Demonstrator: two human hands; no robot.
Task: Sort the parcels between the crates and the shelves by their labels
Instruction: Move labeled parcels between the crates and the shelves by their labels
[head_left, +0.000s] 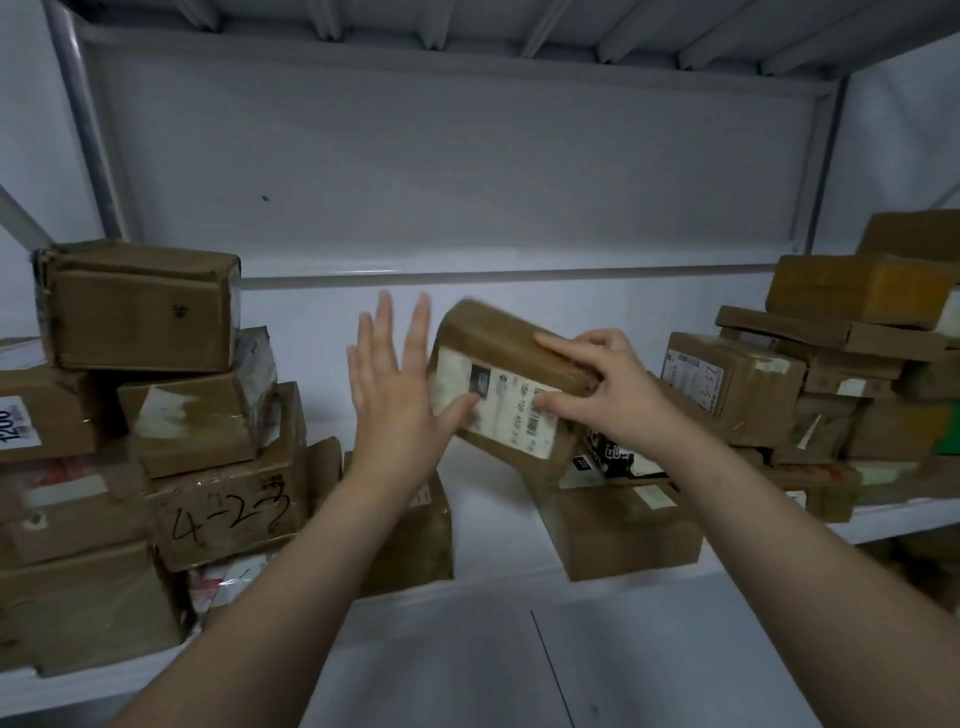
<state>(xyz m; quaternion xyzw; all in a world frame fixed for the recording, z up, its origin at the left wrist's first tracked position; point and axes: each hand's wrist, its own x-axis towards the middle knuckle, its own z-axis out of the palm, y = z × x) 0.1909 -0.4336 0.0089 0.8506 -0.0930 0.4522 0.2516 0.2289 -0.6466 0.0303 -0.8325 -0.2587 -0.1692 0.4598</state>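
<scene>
R hand (602, 395) grips tilted parcel (498, 338) above shelf (493, 530); L hand (395, 395) spread flat, thumb touching label (504, 415).

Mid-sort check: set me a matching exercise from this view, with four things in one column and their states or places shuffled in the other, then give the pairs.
Column one:
1. labelled parcel
2. box marked 4-23
3. left hand
4. right hand

Column two:
a. fingers straight and spread, thumb on the label
b. held tilted, label facing the camera
c. in the left stack, under another box
d. fingers curled over the parcel's top edge

Pairs: 1-b, 2-c, 3-a, 4-d.
</scene>
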